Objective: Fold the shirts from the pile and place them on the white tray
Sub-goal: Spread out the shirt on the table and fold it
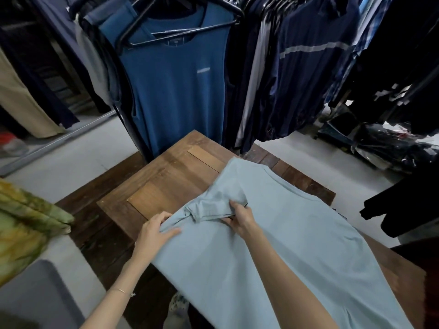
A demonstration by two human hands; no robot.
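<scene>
A pale blue T-shirt point(297, 238) lies spread on the wooden table point(171, 184), its lower part hanging over the near edge. One sleeve is bunched and folded in over the body at the shirt's left side. My left hand point(155, 230) grips the shirt's left edge, thumb on top of the cloth. My right hand point(241, 218) pinches the folded sleeve from the right. No white tray is in view.
A blue sleeveless shirt point(180, 86) hangs on a rack just beyond the table, with dark garments point(297, 67) to its right. A green-yellow patterned cloth point(26, 222) lies at the left. Bagged clothes point(384, 148) sit on the floor at right. A grey cushion point(35, 298) is bottom left.
</scene>
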